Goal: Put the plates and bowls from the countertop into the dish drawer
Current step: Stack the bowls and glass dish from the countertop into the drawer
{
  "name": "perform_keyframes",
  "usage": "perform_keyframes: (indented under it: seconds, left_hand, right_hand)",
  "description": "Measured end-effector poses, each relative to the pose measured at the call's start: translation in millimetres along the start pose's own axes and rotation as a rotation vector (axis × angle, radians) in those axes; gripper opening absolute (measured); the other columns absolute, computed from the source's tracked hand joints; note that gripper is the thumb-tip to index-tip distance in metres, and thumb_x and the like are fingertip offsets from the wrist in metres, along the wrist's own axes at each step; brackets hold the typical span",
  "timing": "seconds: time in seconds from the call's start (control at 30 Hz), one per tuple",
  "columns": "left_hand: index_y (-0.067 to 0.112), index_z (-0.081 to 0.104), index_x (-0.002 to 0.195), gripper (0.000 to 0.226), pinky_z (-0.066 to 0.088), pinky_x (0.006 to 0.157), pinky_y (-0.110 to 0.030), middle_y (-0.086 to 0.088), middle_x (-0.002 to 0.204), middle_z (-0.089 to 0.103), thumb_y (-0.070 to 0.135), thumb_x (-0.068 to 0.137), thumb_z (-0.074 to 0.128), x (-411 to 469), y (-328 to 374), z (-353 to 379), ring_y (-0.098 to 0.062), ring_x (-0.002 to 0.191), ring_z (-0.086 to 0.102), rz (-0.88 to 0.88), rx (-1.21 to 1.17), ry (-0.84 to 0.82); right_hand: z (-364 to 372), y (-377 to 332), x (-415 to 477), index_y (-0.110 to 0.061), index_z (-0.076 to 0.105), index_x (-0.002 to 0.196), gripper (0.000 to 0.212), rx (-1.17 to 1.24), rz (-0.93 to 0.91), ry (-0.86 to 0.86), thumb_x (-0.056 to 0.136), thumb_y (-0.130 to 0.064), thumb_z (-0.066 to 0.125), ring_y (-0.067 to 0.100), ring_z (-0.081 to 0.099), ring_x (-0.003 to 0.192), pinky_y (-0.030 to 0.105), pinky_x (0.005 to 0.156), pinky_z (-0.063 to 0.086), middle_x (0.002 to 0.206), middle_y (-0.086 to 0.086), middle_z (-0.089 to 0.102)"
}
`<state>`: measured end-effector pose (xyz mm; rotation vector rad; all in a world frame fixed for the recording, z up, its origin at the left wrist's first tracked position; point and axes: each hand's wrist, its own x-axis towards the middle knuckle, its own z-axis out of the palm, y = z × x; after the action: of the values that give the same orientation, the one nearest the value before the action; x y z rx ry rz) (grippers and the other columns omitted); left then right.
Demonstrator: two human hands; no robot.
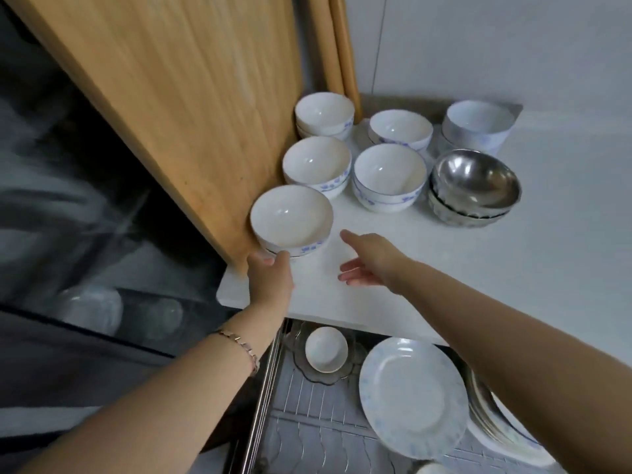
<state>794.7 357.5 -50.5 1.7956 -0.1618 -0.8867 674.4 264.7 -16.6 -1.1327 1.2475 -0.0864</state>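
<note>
Several white bowls with blue flower print stand stacked in pairs on the white countertop [393,285]. The nearest stack [290,220] sits at the counter's left front corner; my left hand [270,278] touches its base from the front, fingers spread. My right hand [369,261] hovers open over the bare counter just right of that stack, holding nothing. Further back are more bowl stacks [316,164] [390,176] and stacked steel bowls [475,186]. Below the counter, the open dish drawer [307,422] holds a large white plate [413,398] and a small bowl [326,348].
A big wooden board [178,97] leans against the counter's left side, touching the near bowl stacks. More plates [499,425] stand at the drawer's right. A tall white container [478,126] sits at the back right. A dark glass surface [68,200] lies at left.
</note>
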Motion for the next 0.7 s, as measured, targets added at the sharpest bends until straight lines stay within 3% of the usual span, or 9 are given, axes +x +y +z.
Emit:
perform_keyframes:
  seconds: [0.07, 0.13, 0.23, 0.33, 0.5, 0.6, 0.7]
  left_hand:
    - [0.009, 0.044, 0.130, 0.042, 0.052, 0.077, -0.036, -0.007, 0.116, 0.054, 0.024, 0.091, 0.047, 15.6, 11.6, -7.7, -0.028, 0.104, 0.056, -0.086, -0.004, -0.053]
    - [0.014, 0.045, 0.126, 0.036, 0.051, 0.082, -0.039, -0.003, 0.107, 0.049, 0.027, 0.093, 0.047, 22.7, 18.8, -11.1, -0.027, 0.101, 0.054, -0.175, -0.015, -0.123]
    - [0.018, 0.044, 0.128, 0.036, 0.051, 0.085, -0.041, 0.000, 0.113, 0.042, 0.028, 0.094, 0.047, 29.4, 19.7, -12.8, -0.027, 0.102, 0.054, -0.226, -0.013, -0.194]
    - [0.022, 0.042, 0.113, 0.019, 0.050, 0.090, -0.042, -0.003, 0.112, 0.044, 0.024, 0.095, 0.046, 32.2, 18.4, -16.6, -0.027, 0.099, 0.054, -0.244, -0.035, -0.225]
    - [0.031, 0.040, 0.129, 0.038, 0.054, 0.076, -0.039, -0.005, 0.119, 0.048, 0.023, 0.093, 0.047, 18.6, 17.9, -21.4, -0.033, 0.077, 0.062, -0.176, 0.132, -0.330]
    - [0.024, 0.037, 0.133, 0.043, 0.057, 0.065, -0.035, -0.013, 0.121, 0.055, 0.013, 0.092, 0.046, -19.4, 7.9, -7.0, -0.029, 0.065, 0.065, -0.189, 0.330, -0.496]
    - [0.016, 0.038, 0.133, 0.050, 0.058, 0.055, -0.029, -0.011, 0.095, 0.064, 0.001, 0.085, 0.045, -69.1, -16.8, 21.9, -0.019, 0.048, 0.068, -0.194, 0.411, -0.613]
  right_hand:
    - [21.4, -19.5, 19.0, -0.012, 0.030, 0.140, 0.064, 0.155, 0.065, -0.007, 0.090, -0.043, 0.053, 0.031, 0.064, 0.080, 0.036, 0.068, 0.058, 0.102, 0.022, 0.054]
    - [38.6, -24.9, 36.3, -0.015, 0.027, 0.139, 0.061, 0.215, 0.073, 0.012, 0.089, -0.033, 0.058, 0.032, 0.061, 0.078, 0.038, 0.065, 0.058, 0.097, 0.016, 0.050]
    - [52.9, -14.7, 55.8, -0.017, 0.034, 0.137, 0.050, 0.216, 0.010, 0.082, 0.089, -0.012, 0.049, 0.029, 0.060, 0.081, 0.038, 0.069, 0.058, 0.111, 0.012, 0.050]
    - [53.6, 0.1, 57.7, -0.015, 0.040, 0.135, 0.048, 0.220, -0.066, 0.158, 0.088, -0.006, 0.042, 0.031, 0.061, 0.087, 0.038, 0.072, 0.058, 0.113, 0.010, 0.053]
    - [23.5, 32.8, 23.5, -0.014, 0.042, 0.135, 0.048, 0.155, -0.068, 0.175, 0.088, -0.003, 0.041, 0.032, 0.063, 0.079, 0.044, 0.078, 0.059, 0.104, 0.012, 0.059]
    - [-14.9, 67.9, -23.2, -0.017, 0.044, 0.132, 0.047, 0.122, -0.053, 0.160, 0.088, 0.000, 0.041, 0.026, 0.065, 0.069, 0.035, 0.066, 0.062, 0.087, 0.004, 0.061]
    - [-63.2, 111.1, -75.0, -0.022, 0.046, 0.131, 0.050, 0.070, -0.040, 0.180, 0.086, 0.001, 0.042, 0.025, 0.067, 0.068, 0.034, 0.064, 0.062, 0.086, 0.006, 0.064]
